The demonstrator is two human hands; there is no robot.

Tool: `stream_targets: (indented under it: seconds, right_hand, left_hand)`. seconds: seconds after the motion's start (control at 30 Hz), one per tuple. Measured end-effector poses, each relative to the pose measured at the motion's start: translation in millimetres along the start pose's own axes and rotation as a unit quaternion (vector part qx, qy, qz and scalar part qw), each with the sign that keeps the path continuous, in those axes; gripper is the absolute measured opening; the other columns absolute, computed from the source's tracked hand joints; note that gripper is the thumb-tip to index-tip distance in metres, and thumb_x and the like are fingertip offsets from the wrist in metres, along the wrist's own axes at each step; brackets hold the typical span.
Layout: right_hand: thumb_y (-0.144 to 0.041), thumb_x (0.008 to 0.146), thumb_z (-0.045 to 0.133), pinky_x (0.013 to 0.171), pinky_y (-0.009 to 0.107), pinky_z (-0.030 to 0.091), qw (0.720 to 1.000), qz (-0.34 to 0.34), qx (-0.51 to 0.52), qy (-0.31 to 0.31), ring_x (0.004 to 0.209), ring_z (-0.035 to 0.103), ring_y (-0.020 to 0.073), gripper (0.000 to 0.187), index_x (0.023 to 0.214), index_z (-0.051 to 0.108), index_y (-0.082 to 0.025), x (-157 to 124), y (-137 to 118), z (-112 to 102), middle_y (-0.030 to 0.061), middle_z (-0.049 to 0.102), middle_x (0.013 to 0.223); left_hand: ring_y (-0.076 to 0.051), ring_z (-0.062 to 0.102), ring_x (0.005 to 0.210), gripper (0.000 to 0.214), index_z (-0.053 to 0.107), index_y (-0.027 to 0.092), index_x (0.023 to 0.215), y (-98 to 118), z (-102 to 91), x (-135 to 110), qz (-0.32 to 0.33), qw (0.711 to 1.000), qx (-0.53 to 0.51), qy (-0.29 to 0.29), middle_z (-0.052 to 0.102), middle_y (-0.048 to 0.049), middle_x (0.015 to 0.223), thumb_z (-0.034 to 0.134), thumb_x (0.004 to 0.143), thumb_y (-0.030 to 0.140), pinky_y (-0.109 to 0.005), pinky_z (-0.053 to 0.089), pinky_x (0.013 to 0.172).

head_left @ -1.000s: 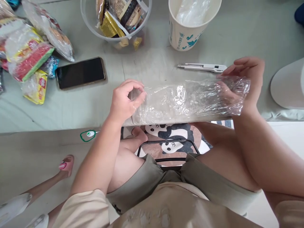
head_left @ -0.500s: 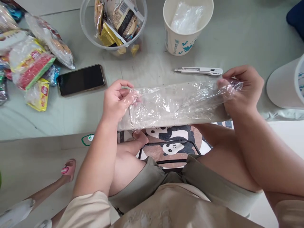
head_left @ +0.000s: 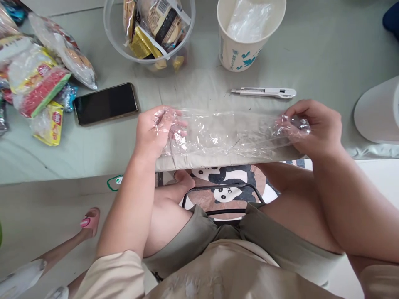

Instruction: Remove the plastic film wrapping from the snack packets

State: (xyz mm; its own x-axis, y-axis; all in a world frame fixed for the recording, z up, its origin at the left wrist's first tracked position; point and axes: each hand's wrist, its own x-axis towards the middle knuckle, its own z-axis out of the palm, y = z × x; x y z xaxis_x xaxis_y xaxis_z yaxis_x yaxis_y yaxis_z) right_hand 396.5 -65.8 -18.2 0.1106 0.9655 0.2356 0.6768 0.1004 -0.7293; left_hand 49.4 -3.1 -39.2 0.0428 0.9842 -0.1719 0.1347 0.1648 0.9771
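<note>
A clear plastic bag, crinkled and shiny, is stretched sideways over the table's near edge. My left hand grips its left end, with the film lying over the fingers. At the other end, my right hand pinches bunched film between thumb and fingers. Just beyond the bag lies a white utility knife. A black phone rests to the left of my left hand. Farther back stands a paper cup with folded clear plastic inside it.
A clear round tub holds wrapped snacks. More packaged snacks are heaped at the left. A white container stands at the right edge. Below the table's edge are my legs and another person's leg with a pink shoe.
My right hand has shifted slightly toward me and gathered the bag's right end into a tighter bunch. The film now covers more of my left hand's fingers.
</note>
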Motion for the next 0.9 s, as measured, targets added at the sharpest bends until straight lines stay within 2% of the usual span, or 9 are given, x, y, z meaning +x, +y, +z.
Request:
stream_targets:
  seconds: [0.13, 0.2, 0.27, 0.4, 0.5, 0.6, 0.7, 0.8, 0.9]
  right_hand:
    - [-0.036, 0.071, 0.081, 0.06, 0.029, 0.047, 0.993, -0.017, 0.116, 0.023, 0.068, 0.062, 0.0142, 0.033, 0.096, 0.064, -0.026, -3, 1, 3, -0.0009, 0.066, 0.082]
    - [-0.033, 0.072, 0.081, 0.066, 0.031, 0.05, 0.997, -0.019, 0.08, -0.005, 0.073, 0.062, 0.0145, 0.039, 0.106, 0.063, -0.026, -3, 3, 3, -0.0005, 0.066, 0.089]
    - [-0.027, 0.077, 0.075, 0.065, 0.03, 0.046, 1.0, -0.017, 0.01, -0.024, 0.069, 0.056, 0.0127, 0.031, 0.105, 0.064, -0.026, -2, 5, 2, 0.0002, 0.065, 0.089]
    - [-0.024, 0.07, 0.077, 0.06, 0.029, 0.04, 0.999, -0.03, 0.025, 0.032, 0.068, 0.049, 0.011, 0.051, 0.117, 0.056, -0.027, -3, 10, 2, 0.0025, 0.06, 0.102]
    - [-0.02, 0.069, 0.073, 0.058, 0.028, 0.039, 0.993, -0.025, 0.075, 0.086, 0.067, 0.048, 0.0115, 0.049, 0.113, 0.051, -0.028, -6, 9, 2, -0.0006, 0.054, 0.089]
    - [-0.021, 0.077, 0.061, 0.061, 0.031, 0.046, 0.99, 0.018, 0.136, 0.04, 0.07, 0.06, 0.0155, 0.037, 0.112, 0.052, -0.027, -11, 0, 3, -0.0014, 0.059, 0.078]
    - [-0.026, 0.078, 0.063, 0.072, 0.036, 0.056, 0.981, 0.022, 0.191, -0.005, 0.084, 0.07, 0.0183, 0.054, 0.129, 0.046, -0.03, -14, -13, 8, 0.0008, 0.07, 0.089]
    - [-0.02, 0.08, 0.067, 0.07, 0.033, 0.059, 0.978, 0.036, 0.206, 0.022, 0.07, 0.069, 0.0149, 0.06, 0.134, 0.043, -0.032, -14, -26, 13, -0.0059, 0.066, 0.076]
    - [-0.013, 0.081, 0.066, 0.054, 0.027, 0.055, 0.972, 0.083, 0.216, 0.029, 0.053, 0.061, 0.0122, 0.045, 0.122, 0.053, -0.027, -13, -35, 13, -0.0096, 0.057, 0.06]
  left_hand:
    - [-0.014, 0.06, 0.04, 0.047, 0.068, 0.023, 0.075, 14, 8.0, -1, -0.055, 0.997, -0.058, 0.011, 0.069, -0.001, 0.059, 0.085, 0.07, 0.067, -0.026, 0.03, 0.033]
    - [-0.015, 0.061, 0.043, 0.037, 0.069, 0.024, 0.077, 20, 10.7, -2, -0.076, 0.994, -0.07, 0.019, 0.07, -0.0014, 0.06, 0.084, 0.075, 0.058, -0.026, 0.033, 0.035]
    - [-0.015, 0.062, 0.045, 0.028, 0.071, 0.024, 0.077, 24, 12.1, -2, -0.07, 0.995, -0.068, 0.031, 0.07, -0.0016, 0.061, 0.084, 0.075, 0.048, -0.028, 0.038, 0.038]
    - [-0.014, 0.062, 0.052, 0.012, 0.071, 0.026, 0.071, 23, 11.9, -1, -0.047, 0.997, -0.047, 0.039, 0.073, 0.0003, 0.066, 0.082, 0.068, 0.03, -0.028, 0.041, 0.043]
    - [-0.014, 0.062, 0.055, 0.011, 0.069, 0.027, 0.07, 20, 11.0, 0, -0.029, 0.998, -0.044, 0.041, 0.074, 0.002, 0.072, 0.08, 0.069, 0.027, -0.026, 0.037, 0.041]
    - [-0.013, 0.063, 0.061, 0.017, 0.065, 0.027, 0.07, 20, 10.3, 1, -0.026, 0.998, -0.053, 0.037, 0.076, 0.0032, 0.078, 0.082, 0.07, 0.029, -0.024, 0.036, 0.04]
    - [-0.015, 0.065, 0.064, 0.018, 0.066, 0.026, 0.071, 23, 9.7, 1, -0.04, 0.996, -0.073, 0.025, 0.077, 0.0019, 0.079, 0.083, 0.064, 0.03, -0.024, 0.039, 0.039]
    - [-0.018, 0.067, 0.065, 0.023, 0.07, 0.026, 0.078, 25, 9.7, 1, -0.05, 0.995, -0.085, 0.012, 0.077, -0.0001, 0.077, 0.085, 0.061, 0.031, -0.026, 0.044, 0.042]
    - [-0.017, 0.068, 0.063, 0.021, 0.07, 0.025, 0.082, 23, 11.1, 1, -0.049, 0.996, -0.062, 0.026, 0.077, -0.0004, 0.075, 0.085, 0.068, 0.023, -0.027, 0.047, 0.047]
